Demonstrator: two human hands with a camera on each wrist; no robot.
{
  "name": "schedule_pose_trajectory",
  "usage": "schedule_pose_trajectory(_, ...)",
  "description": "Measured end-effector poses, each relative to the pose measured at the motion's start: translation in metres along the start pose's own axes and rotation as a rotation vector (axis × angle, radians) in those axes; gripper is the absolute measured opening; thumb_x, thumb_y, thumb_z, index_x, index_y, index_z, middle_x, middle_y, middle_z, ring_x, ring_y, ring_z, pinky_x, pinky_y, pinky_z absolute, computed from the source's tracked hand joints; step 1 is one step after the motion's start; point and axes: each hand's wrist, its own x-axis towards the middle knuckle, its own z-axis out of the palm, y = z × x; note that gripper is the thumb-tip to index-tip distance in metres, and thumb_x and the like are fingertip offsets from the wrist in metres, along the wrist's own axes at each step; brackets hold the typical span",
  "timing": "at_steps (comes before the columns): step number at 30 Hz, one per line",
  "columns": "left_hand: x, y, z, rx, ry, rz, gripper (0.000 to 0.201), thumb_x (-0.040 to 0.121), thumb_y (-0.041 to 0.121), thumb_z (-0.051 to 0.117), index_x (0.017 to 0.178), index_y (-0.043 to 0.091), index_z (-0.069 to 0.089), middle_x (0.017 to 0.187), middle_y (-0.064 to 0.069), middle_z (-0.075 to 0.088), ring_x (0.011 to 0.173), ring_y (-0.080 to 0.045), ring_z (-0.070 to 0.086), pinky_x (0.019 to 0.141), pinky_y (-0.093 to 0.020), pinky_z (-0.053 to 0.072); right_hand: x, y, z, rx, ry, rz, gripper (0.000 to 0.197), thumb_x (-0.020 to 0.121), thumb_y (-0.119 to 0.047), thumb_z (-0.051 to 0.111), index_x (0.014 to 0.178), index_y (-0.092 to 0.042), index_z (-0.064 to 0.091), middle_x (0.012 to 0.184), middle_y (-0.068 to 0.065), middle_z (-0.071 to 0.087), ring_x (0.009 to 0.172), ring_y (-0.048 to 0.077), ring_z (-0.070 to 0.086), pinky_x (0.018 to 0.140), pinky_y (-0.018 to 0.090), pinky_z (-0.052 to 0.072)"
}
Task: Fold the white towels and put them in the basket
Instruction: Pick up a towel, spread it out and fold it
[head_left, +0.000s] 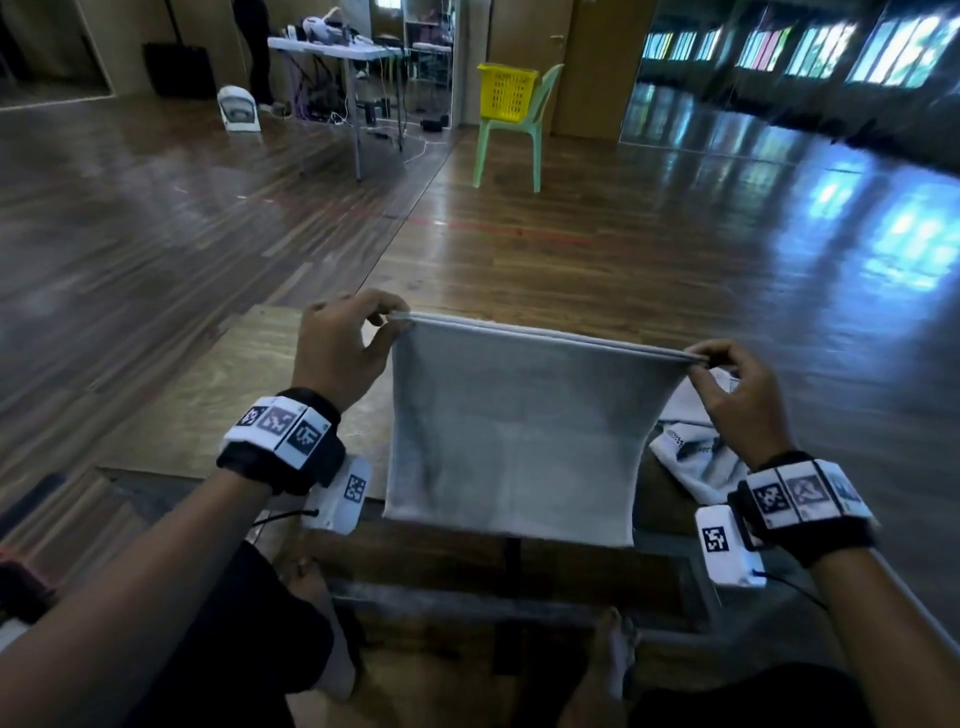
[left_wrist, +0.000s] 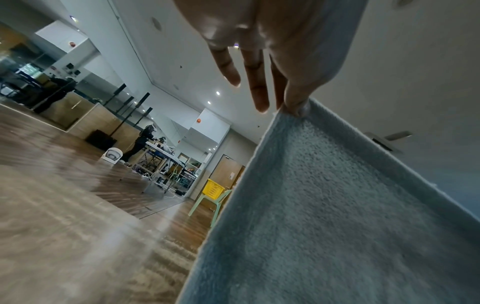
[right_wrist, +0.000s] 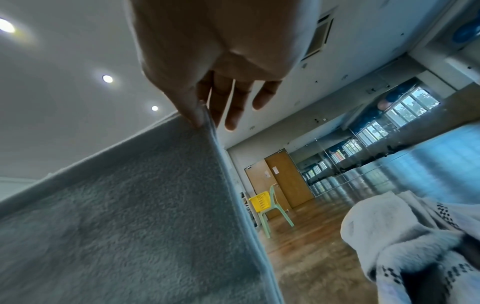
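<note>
A white towel (head_left: 519, 431), folded double, hangs in the air above a low wooden table (head_left: 218, 395). My left hand (head_left: 358, 332) pinches its top left corner and my right hand (head_left: 727, 374) pinches its top right corner, so the top edge is stretched taut. In the left wrist view the thumb and a finger pinch the towel (left_wrist: 324, 205) at its corner. In the right wrist view the towel (right_wrist: 130, 205) hangs from the thumb. A yellow basket (head_left: 505, 92) stands on a green chair (head_left: 519, 130) far across the room.
A crumpled white cloth with a dark dotted pattern (head_left: 696, 452) lies on the table's right side, under my right hand. A folding table with cables (head_left: 343, 52) stands at the back left, a person beside it. Polished wooden floor stretches between here and the chair.
</note>
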Motion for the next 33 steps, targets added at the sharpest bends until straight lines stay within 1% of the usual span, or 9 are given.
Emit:
schedule_pose_trajectory(2,-0.006,-0.010,0.010,0.020,-0.082,-0.016,0.010,0.084,0.022,0.066,0.091,0.026,0.060,0.082,0.006,0.068,0.075,-0.015,0.061,0.075,-0.039,0.050,-0.002,0.008,0.011,-0.033,-0.044,0.014,0.016,0.083,-0.005,0.060,0.088,-0.020,0.063,0.089,0.002,0.065,0.082,0.011,0.057,0.077,0.001,0.035)
schedule_pose_trajectory(4,-0.022,-0.022,0.023,0.068,-0.270,-0.040,0.012,0.083,0.017,0.064,0.092,0.025,0.060,0.087,0.003,0.067,0.079,-0.020,0.061,0.076,-0.042,0.050,-0.010,0.021,0.022,-0.102,-0.123,0.011,0.017,0.081,0.001,0.060,0.085,-0.016,0.063,0.087,0.003,0.065,0.084,0.014,0.058,0.077,0.011,0.041)
schedule_pose_trajectory(6,-0.045,-0.032,0.032,0.116,-0.517,-0.046,0.012,0.082,0.015,0.064,0.091,0.022,0.062,0.092,0.002,0.063,0.085,-0.022,0.060,0.077,-0.039,0.049,-0.024,0.037,0.031,-0.202,-0.278,0.065,0.021,0.078,0.000,0.061,0.080,-0.021,0.062,0.082,0.001,0.063,0.082,0.016,0.057,0.076,0.025,0.043)
schedule_pose_trajectory(10,-0.086,-0.040,0.041,0.171,-1.067,-0.090,0.014,0.086,0.023,0.060,0.099,0.023,0.064,0.104,0.003,0.062,0.097,-0.019,0.058,0.081,-0.029,0.046,-0.065,0.077,0.052,-0.354,-0.721,0.087,0.023,0.068,-0.022,0.062,0.070,-0.044,0.054,0.077,-0.007,0.060,0.076,0.018,0.059,0.068,0.032,0.046)
schedule_pose_trajectory(12,-0.098,-0.042,0.048,0.229,-1.186,-0.085,0.018,0.086,0.022,0.057,0.103,0.024,0.065,0.110,0.004,0.061,0.102,-0.019,0.057,0.087,-0.032,0.045,-0.078,0.093,0.060,-0.352,-0.806,0.021,0.016,0.063,-0.034,0.057,0.069,-0.049,0.053,0.078,-0.012,0.058,0.077,0.014,0.059,0.068,0.036,0.049)
schedule_pose_trajectory(15,-0.098,-0.046,0.057,0.280,-1.168,-0.069,0.020,0.085,0.021,0.055,0.102,0.026,0.065,0.111,0.005,0.061,0.103,-0.019,0.056,0.088,-0.033,0.041,-0.074,0.096,0.068,-0.388,-0.771,-0.019,0.013,0.063,-0.042,0.050,0.071,-0.041,0.061,0.079,-0.011,0.063,0.080,0.017,0.059,0.073,0.042,0.049)
schedule_pose_trajectory(19,-0.085,-0.051,0.072,0.404,-1.090,-0.059,0.018,0.086,0.021,0.054,0.099,0.030,0.064,0.111,0.011,0.060,0.102,-0.015,0.057,0.089,-0.031,0.032,-0.056,0.089,0.077,-0.550,-0.720,-0.002,0.012,0.072,-0.023,0.068,0.082,-0.027,0.073,0.091,-0.004,0.070,0.094,0.023,0.061,0.084,0.046,0.043)
schedule_pose_trajectory(24,-0.066,-0.056,0.092,0.513,-1.024,-0.093,0.018,0.086,0.019,0.052,0.096,0.026,0.065,0.109,0.004,0.063,0.100,-0.020,0.058,0.089,-0.034,0.032,-0.029,0.090,0.092,-0.667,-0.684,0.035,0.016,0.080,-0.021,0.067,0.093,-0.028,0.073,0.104,-0.006,0.069,0.106,0.021,0.057,0.095,0.046,0.035)
schedule_pose_trajectory(33,-0.053,-0.059,0.091,0.488,-0.924,-0.122,0.014,0.086,0.024,0.058,0.094,0.023,0.069,0.103,0.002,0.066,0.096,-0.022,0.060,0.090,-0.035,0.036,-0.009,0.077,0.101,-0.756,-0.679,0.044,0.017,0.084,-0.022,0.062,0.096,-0.030,0.070,0.106,-0.005,0.068,0.108,0.020,0.053,0.097,0.044,0.031)
